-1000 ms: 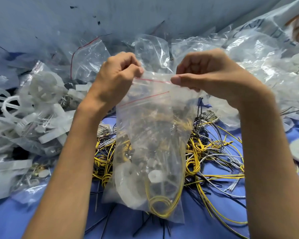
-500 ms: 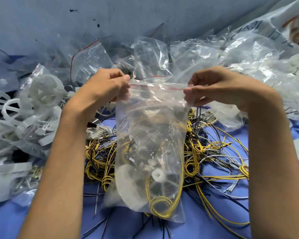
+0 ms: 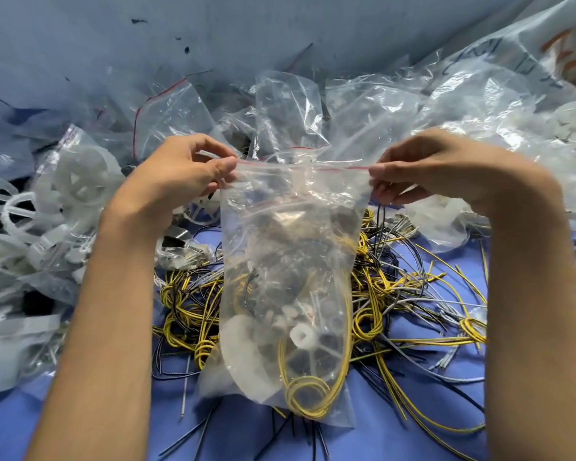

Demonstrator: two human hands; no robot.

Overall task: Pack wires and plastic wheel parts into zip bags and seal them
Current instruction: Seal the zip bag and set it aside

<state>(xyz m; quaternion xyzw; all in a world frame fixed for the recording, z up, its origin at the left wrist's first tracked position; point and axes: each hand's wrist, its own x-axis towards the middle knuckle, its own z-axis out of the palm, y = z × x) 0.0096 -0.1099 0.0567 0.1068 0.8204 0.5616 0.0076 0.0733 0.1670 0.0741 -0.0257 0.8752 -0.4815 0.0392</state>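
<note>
Blue cloth (image 3: pixel 80 420) lies under the bag (image 3: pixel 290 277), whose bottom end is nearest me; it's soft, clear, crinkly film hanging long-ways straight down from the fingers; a yellow wire coil (image 3: pixel 308 394) curls in the bag's bottom corner, with a white spoked wheel (image 3: pixel 300 341) with a stubby hub just above it; loose wires (image 3: pixel 396 287), thin and springy in yellow, black and grey, sprawl behind the bag. Up top, the left hand (image 3: pixel 180 174) pinches the bag's left corner between thumb and curled fingers; the right hand (image 3: pixel 423 168) pinches the right corner the same way; the red zip strip (image 3: pixel 300 165) runs taut sideways between them, so each hand sits right at one end; can't tell if it's pressed shut yet. Behind the bag are empty bags (image 3: pixel 286 108); left of it, milky wheel parts (image 3: pixel 77 181).
</note>
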